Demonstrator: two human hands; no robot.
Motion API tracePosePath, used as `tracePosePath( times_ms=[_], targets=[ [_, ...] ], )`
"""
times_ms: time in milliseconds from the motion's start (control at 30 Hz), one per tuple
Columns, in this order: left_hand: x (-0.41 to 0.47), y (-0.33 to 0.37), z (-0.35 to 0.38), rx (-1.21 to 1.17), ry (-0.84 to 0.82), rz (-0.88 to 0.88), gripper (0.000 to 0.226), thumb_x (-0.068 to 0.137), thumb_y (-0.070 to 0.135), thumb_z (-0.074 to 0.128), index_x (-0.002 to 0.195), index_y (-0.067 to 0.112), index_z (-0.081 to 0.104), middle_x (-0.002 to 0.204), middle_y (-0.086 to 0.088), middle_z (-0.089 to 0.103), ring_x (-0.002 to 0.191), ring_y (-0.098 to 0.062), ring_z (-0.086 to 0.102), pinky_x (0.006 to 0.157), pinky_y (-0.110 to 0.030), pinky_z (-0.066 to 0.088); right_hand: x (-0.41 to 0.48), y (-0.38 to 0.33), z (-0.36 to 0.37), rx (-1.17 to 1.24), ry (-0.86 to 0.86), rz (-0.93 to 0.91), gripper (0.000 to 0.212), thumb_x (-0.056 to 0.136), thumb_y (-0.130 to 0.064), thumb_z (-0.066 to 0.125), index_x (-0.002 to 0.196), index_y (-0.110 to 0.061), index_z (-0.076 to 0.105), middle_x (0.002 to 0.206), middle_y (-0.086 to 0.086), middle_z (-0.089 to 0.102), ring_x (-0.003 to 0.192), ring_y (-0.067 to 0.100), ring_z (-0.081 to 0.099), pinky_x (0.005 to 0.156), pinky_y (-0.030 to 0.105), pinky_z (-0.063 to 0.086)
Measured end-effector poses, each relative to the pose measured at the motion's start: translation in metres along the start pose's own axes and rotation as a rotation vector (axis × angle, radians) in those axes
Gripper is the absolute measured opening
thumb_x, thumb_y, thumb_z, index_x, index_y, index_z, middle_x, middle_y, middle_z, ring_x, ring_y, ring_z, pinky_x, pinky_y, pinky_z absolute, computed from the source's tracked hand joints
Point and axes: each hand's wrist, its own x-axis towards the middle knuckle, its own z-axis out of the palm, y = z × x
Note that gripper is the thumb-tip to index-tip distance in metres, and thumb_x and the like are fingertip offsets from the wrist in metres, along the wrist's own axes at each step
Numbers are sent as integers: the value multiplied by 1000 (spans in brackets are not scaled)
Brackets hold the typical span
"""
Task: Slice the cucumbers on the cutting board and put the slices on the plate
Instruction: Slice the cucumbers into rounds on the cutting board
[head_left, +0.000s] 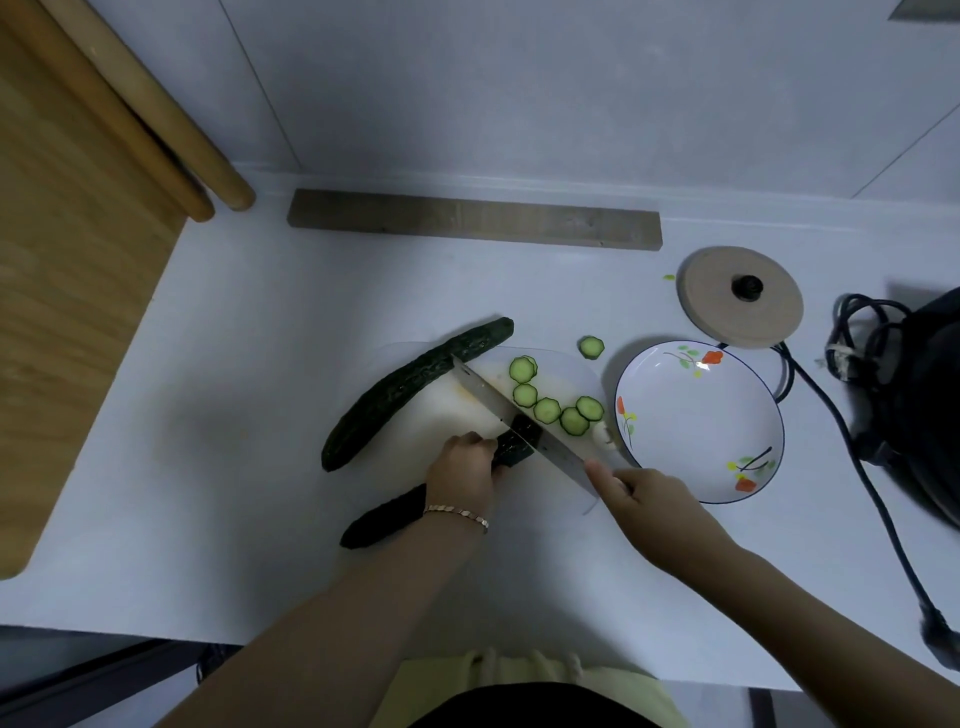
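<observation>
Your left hand (460, 470) grips the dark green cucumber (387, 514), right hand (649, 493) the broad steel knife (493, 397) — mid-frame, on a white counter (249, 426).

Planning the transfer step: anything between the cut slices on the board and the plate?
Nearly nothing. The slices lie on the cutting board beside the plate. Only a small pale lump, unidentifiable, sits at the board's edge by the plate's rim. The knife is on the slices' other side.

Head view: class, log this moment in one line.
left hand grips cucumber | right hand holds knife, mid-cut | slices on cutting board | plate empty
</observation>
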Motion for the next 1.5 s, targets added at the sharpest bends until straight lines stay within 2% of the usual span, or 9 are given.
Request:
tracePosePath(
  times_ms=[233, 533, 733, 800, 867, 1000, 1267, 1500],
  targets=[
    [-1, 0, -1, -3, 5, 2, 28, 94, 24, 50, 116, 11, 61, 111, -7, 58, 109, -22, 48, 81, -32, 43, 0, 0, 1, 17, -10, -24, 54, 94, -52, 37, 59, -13, 27, 54, 3, 31, 53, 18, 33, 56, 31, 28],
    [1, 2, -3, 54, -20, 18, 28, 95, 26, 49, 117, 13, 60, 112, -6, 57, 109, -21, 48, 79, -31, 43, -4, 0, 4, -77, -9, -80, 54, 96, -51, 31, 59, -12, 27, 56, 5, 29, 54, 21, 32, 54, 33, 27],
    [3, 4, -4, 58, -28, 9, 26, 94, 24, 52, 116, 12, 61, 112, -5, 57, 109, -21, 48, 80, -31, 44, 5, 6, 15, -109, -11, -64, 56, 96, -53, 26, 61, -10, 38, 57, 5, 37, 53, 18, 39, 56, 32, 33],
    [3, 4, -3, 51, -13, -1, 25, 93, 23, 53, 113, 11, 62, 113, -5, 57, 109, -20, 47, 80, -30, 43, 10, 8, 22, -93, -7, -65, 55, 96, -52, 27, 60, -11, 37, 56, 4, 37, 53, 17, 38, 53, 31, 31],
    [2, 4, 0, 42, -9, -3, 24, 93, 23, 53, 111, 11, 62, 111, -5, 57, 108, -20, 47, 78, -28, 42, 11, 12, 30, -58, 5, -66, 53, 96, -50, 30, 58, -13, 30, 53, 1, 33, 50, 15, 34, 50, 29, 25],
    [2, 2, 1, 21, 1, -9, 23, 93, 23, 53, 110, 10, 64, 109, -6, 57, 105, -21, 49, 76, -29, 42, 11, 20, 39, 44, 0, -33, 49, 97, -46, 33, 60, -15, 26, 54, 0, 31, 51, 15, 32, 51, 30, 24],
    [4, 0, 2, 22, -7, -8, 22, 93, 17, 51, 109, 9, 63, 106, -8, 56, 105, -23, 50, 78, -33, 47, 7, 10, 15, 142, -19, -20, 48, 96, -48, 34, 64, -12, 34, 61, 9, 37, 55, 20, 36, 59, 30, 30],
    [3, 1, -1, 57, -25, 8, 25, 94, 24, 51, 113, 10, 61, 110, -7, 55, 108, -22, 48, 80, -32, 45, 3, 2, 5, 57, -32, -60, 50, 96, -50, 34, 64, -10, 36, 61, 9, 38, 56, 19, 37, 56, 31, 28]
  ],
)
